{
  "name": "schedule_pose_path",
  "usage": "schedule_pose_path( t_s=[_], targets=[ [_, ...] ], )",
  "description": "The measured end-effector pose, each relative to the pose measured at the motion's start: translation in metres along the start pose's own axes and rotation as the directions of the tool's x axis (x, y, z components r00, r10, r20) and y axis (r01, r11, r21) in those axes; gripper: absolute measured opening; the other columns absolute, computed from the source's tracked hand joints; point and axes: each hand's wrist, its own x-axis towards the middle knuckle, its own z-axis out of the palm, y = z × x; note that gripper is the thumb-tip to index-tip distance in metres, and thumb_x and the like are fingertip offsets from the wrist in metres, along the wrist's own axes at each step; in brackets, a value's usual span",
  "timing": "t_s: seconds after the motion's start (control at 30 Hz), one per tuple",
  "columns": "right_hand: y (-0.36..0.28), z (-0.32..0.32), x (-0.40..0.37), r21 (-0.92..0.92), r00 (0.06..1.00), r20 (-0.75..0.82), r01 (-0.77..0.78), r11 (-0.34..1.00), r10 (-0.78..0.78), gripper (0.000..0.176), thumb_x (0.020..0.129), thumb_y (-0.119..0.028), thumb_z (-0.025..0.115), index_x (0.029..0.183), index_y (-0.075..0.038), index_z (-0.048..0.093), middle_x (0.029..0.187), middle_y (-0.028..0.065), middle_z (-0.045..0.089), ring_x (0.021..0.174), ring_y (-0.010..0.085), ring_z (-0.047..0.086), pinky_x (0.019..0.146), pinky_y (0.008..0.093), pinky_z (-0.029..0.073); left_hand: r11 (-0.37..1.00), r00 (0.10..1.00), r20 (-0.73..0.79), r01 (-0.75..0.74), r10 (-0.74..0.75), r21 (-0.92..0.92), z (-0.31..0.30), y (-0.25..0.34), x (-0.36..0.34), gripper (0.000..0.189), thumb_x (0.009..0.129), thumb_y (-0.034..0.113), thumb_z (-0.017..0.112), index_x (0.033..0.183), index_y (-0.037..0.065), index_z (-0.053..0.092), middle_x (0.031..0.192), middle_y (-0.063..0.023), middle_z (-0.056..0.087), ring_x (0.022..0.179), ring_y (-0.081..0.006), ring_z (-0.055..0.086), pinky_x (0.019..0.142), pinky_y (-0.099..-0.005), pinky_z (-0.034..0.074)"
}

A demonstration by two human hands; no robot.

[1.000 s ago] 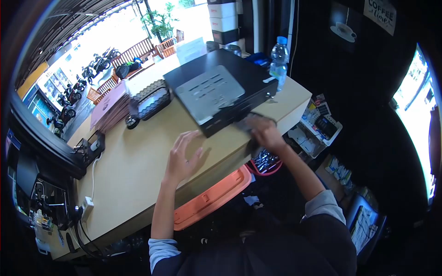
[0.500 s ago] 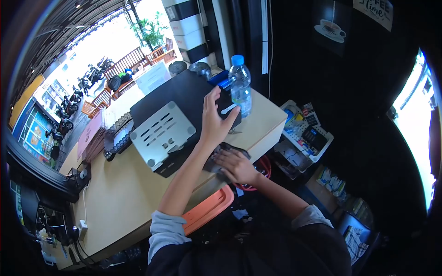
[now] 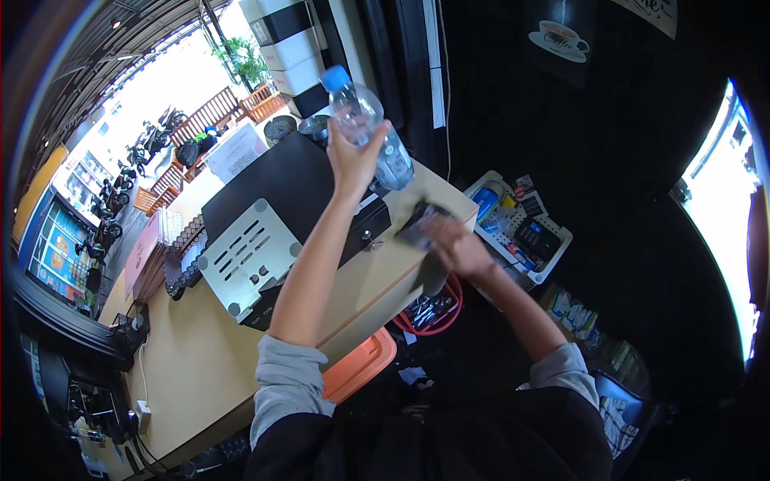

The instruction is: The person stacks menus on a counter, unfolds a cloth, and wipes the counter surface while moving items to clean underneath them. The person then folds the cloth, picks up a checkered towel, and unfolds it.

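Hands (image 3: 353, 164) hold a bottle (image 3: 362, 115) and dark cloth (image 3: 415, 229); wall poster (image 3: 560, 40) reads "Coffee."

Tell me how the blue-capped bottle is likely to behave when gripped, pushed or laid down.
The bottle looks like clear plastic, so it may flex under the left hand. Its tall, narrow shape suggests it could tip if pushed near the top, and its rounded sides might let it roll.

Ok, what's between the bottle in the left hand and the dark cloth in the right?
Only a bare strip of tabletop shows between the bottle and the dark cloth, seen in the head view.
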Motion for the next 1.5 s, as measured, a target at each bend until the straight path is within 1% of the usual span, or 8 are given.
schedule_pose_path(
  t_s=[0.07,0.33,0.5,0.63,0.77,0.97,1.17,1.5],
  targets=[
    [0.017,-0.007,0.013,-0.04,0.966,0.01,-0.256,0.966,0.257,0.042,0.089,-0.018,0.05,0.127,-0.003,0.051,0.132,0.011,0.051,0.129,0.0319,0.04,0.109,0.045,0.025,0.999,1.0,-0.002,-0.02,0.02,-0.046,-0.005,0.026,0.006,0.069,0.071,0.02,0.08,0.122,-0.004,0.041,0.106,-0.0181,0.06,0.097,-0.0222,0.061,0.082,-0.0324,0.051],
    [0.013,0.03,0.058,-0.154,0.966,0.254,-0.006,0.988,0.046,0.049,0.09,-0.035,0.045,0.133,-0.011,0.047,0.141,0.0111,0.042,0.134,0.0291,0.032,0.106,0.0526,0.027,0.999,0.996,0.078,-0.04,0.042,-0.021,-0.018,0.036,-0.011,0.067,0.075,0.012,0.077,0.126,-0.003,0.037,0.116,-0.0182,0.053,0.109,-0.0238,0.056,0.089,-0.0327,0.047],
    [0.053,0.016,0.071,-0.249,0.788,0.096,-0.572,0.781,0.608,0.051,0.092,-0.04,0.039,0.136,-0.016,0.043,0.144,0.01,0.037,0.133,0.0348,0.032,0.105,0.0571,0.026,0.999,0.998,0.04,-0.04,0.041,-0.028,-0.028,0.042,-0.021,0.067,0.074,0.013,0.078,0.126,-0.002,0.038,0.116,-0.0197,0.054,0.108,-0.0241,0.057,0.089,-0.0355,0.048],
    [0.017,0.033,0.066,-0.455,0.917,0.3,-0.106,0.884,0.263,0.051,0.092,-0.042,0.038,0.137,-0.018,0.042,0.147,0.007,0.032,0.134,0.0334,0.03,0.108,0.0569,0.021,0.999,0.997,0.047,-0.054,0.054,0.006,-0.034,0.043,-0.024,0.068,0.074,0.013,0.077,0.126,-0.002,0.037,0.117,-0.019,0.054,0.109,-0.0242,0.056,0.09,-0.0366,0.048],
    [0.005,0.032,0.064,-0.194,0.9,0.389,-0.126,0.973,0.194,0.053,0.092,-0.044,0.037,0.136,-0.017,0.043,0.147,0.006,0.032,0.137,0.0285,0.025,0.109,0.0561,0.018,0.999,0.997,0.068,-0.041,0.039,0.034,-0.03,0.04,-0.029,0.068,0.075,0.01,0.076,0.128,-0.002,0.035,0.117,-0.0174,0.052,0.11,-0.0239,0.054,0.091,-0.0344,0.047],
    [0.051,0.026,0.071,-0.288,0.73,0.016,-0.651,0.703,0.683,0.053,0.091,-0.04,0.037,0.137,-0.015,0.042,0.146,0.0121,0.033,0.133,0.0368,0.032,0.104,0.0596,0.025,1.0,0.995,0.093,-0.021,0.022,-0.009,-0.017,0.039,-0.037,0.071,0.075,0.01,0.077,0.13,0.0,0.033,0.119,-0.0154,0.047,0.114,-0.0236,0.051,0.092,-0.0336,0.047],
    [0.019,0.03,0.024,-0.32,0.801,-0.206,-0.598,0.735,0.562,0.048,0.091,-0.031,0.041,0.135,-0.014,0.044,0.143,0.0136,0.036,0.133,0.0387,0.03,0.101,0.0656,0.023,0.997,0.996,0.073,-0.063,0.06,0.045,0.01,0.006,-0.036,0.073,0.071,0.019,0.08,0.127,-0.002,0.038,0.123,-0.0175,0.046,0.108,-0.0241,0.056,0.09,-0.0354,0.047],
    [0.018,0.026,0.053,-0.253,0.88,0.026,-0.453,0.855,0.474,0.046,0.089,-0.032,0.043,0.133,-0.016,0.048,0.142,0.0113,0.039,0.133,0.0352,0.031,0.104,0.0667,0.015,0.949,0.997,0.067,-0.067,0.049,0.307,0.005,-0.032,-0.045,0.073,0.067,0.019,0.08,0.124,-0.002,0.04,0.113,-0.0206,0.052,0.099,-0.0309,0.058,0.087,-0.0388,0.047]
  ],
)
